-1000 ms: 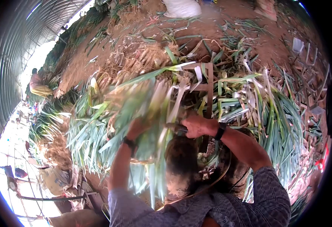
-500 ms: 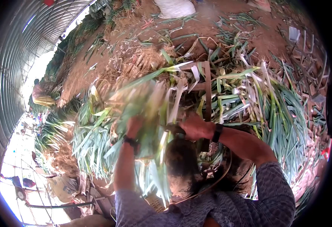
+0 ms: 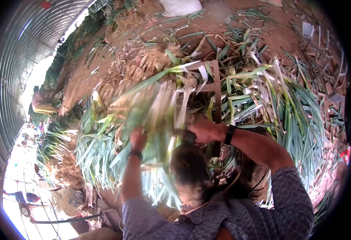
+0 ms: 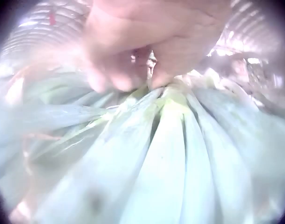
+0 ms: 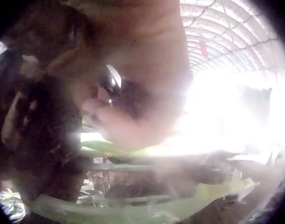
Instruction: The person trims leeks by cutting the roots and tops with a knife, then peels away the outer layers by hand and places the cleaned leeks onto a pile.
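Observation:
In the head view, my left hand (image 3: 138,139) grips a bunch of leeks (image 3: 159,100) blurred by motion, their pale stems pointing away from me. The left wrist view shows curled fingers (image 4: 117,77) around the bunch, with broad green leaves (image 4: 161,154) fanning out below. Close to its right, my right hand (image 3: 204,130) is curled around a dark-handled tool (image 3: 187,137), whose working end is hard to make out. In the right wrist view the fist (image 5: 147,88) encloses the dark handle, above a long green leaf (image 5: 110,210).
A heap of leeks (image 3: 99,148) lies at left, another pile (image 3: 291,108) at right. Rooty trimmings (image 3: 135,68) cover the ground ahead, beside a wooden frame (image 3: 217,92). A white sack (image 3: 179,7) is at the far side; a person (image 3: 41,102) sits at far left.
The view has shifted slightly. My left hand has moved a little left with the blurred bunch of leeks, while my right hand stays close to the same spot with the tool.

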{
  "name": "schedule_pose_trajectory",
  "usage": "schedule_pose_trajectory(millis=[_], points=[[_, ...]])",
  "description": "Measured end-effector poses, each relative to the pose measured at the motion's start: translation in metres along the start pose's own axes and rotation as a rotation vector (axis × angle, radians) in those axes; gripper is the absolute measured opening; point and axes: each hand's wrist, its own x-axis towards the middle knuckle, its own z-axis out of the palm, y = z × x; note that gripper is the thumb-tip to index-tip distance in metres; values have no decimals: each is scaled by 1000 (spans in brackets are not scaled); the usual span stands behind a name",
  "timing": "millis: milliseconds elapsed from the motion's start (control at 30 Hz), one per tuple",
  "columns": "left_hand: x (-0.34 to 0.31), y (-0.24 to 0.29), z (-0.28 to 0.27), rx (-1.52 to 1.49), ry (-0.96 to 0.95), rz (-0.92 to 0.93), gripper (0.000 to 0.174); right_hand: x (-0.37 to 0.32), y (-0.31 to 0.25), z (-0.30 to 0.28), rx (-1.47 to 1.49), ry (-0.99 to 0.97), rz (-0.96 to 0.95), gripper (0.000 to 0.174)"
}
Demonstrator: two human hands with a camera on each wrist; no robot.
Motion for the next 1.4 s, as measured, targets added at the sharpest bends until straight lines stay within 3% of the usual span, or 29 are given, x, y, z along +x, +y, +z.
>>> schedule_pose_trajectory(millis=[67,167,267,367,433,467,533,633,700,800,833,900,1000,1033,1100,1200,1300,1400], points=[[-2,-4,0,-117,-192,-35,25,-5,-18,-26,23,-101,24,23],[-2,-30,24,-129,-209,16,24,-3,-19,-31,67,-186,98,22],[7,-62,43,-589,-222,269,22,2,-17,-26,49,-206,96,21],[35,-66,35,-227,-558,244,19,-1,-15,-23,51,-177,50,22],[26,-19,-1,-353,-452,486,27,-2,-11,-21,96,-149,61,23],[22,2,-13,-561,-561,228,30,-1,-8,-19,134,-139,91,23],[22,4,-7,-624,-614,42,32,-3,-7,-26,215,-114,100,24],[22,-2,4,-171,-436,212,27,-17,-16,-55,271,-81,41,26],[22,54,-72,178,-267,223,22,-18,-18,-55,199,-99,6,28],[31,32,-100,329,-84,208,27,-14,-9,-34,65,-163,-14,36],[33,41,-115,286,-38,68,26,-14,-10,-35,84,-94,13,31],[31,33,-118,231,-56,46,31,-15,-14,-35,129,39,59,26],[41,-1,-76,121,-226,-178,37,-8,-5,-23,164,174,30,25],[45,29,-81,164,-305,-275,36,-7,-5,-20,97,151,19,25],[43,36,-53,43,-225,-211,33,-5,-9,-12,-31,92,3,24],[48,27,-32,-516,-417,-166,26,-4,-3,-5,41,46,47,23],[42,22,-23,-909,-451,-276,20,-7,-7,-13,126,-86,115,31],[44,-1,3,-794,-472,-60,17,-14,-15,-16,14,-97,133,33]])
